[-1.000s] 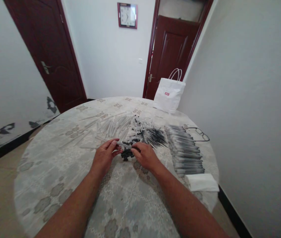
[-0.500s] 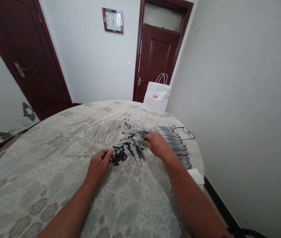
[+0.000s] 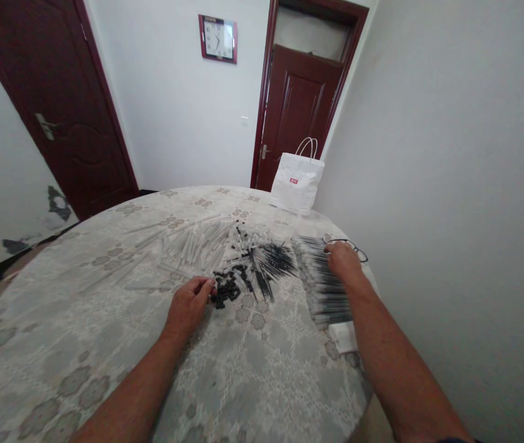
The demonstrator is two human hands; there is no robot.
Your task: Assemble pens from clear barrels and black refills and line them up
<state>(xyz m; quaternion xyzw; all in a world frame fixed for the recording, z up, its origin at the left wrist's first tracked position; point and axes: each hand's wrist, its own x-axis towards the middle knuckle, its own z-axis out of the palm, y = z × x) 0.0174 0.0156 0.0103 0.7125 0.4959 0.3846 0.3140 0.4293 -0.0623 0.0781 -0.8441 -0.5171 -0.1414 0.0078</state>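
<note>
At the left edge of a heap of small black pen caps [image 3: 226,291], my left hand [image 3: 191,303] rests with thumb and fingers pinched together. Whatever it pinches, if anything, is too small to name. My right hand [image 3: 345,263] is over the far right part of a row of assembled pens [image 3: 324,280], its fingers closed and pointing left. What lies between those fingertips is hidden. Between the hands lie a fan of thin dark refills [image 3: 278,261] and small whitish pieces [image 3: 255,235]. Clear pen barrels [image 3: 197,243] are spread beyond my left hand.
Eyeglasses [image 3: 358,252] lie just behind my right hand. A folded white pad [image 3: 343,336] sits at the near end of the pen row. A white paper bag [image 3: 297,183] stands at the far edge of the round, cloth-covered table [image 3: 243,381], close to the right wall.
My right hand has moved right, from the refills to the far part of the pen row. My left hand stays beside the black caps. The view has shifted slightly.
</note>
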